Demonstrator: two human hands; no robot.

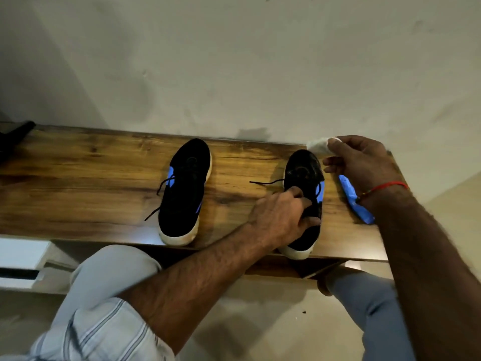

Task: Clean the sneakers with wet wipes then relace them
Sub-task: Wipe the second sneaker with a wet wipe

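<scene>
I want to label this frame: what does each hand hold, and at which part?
Left hand holds the right sneaker at its collar. Right hand pinches a white wet wipe by its edge.

a wooden worktop (78,178) runs along a plain pale wall (234,61) just behind it, with a dark object (14,138), too cut off to name, at the worktop's far left end, a white unit (20,259) below its left front edge, and a beige floor (260,321) beneath it.
</scene>
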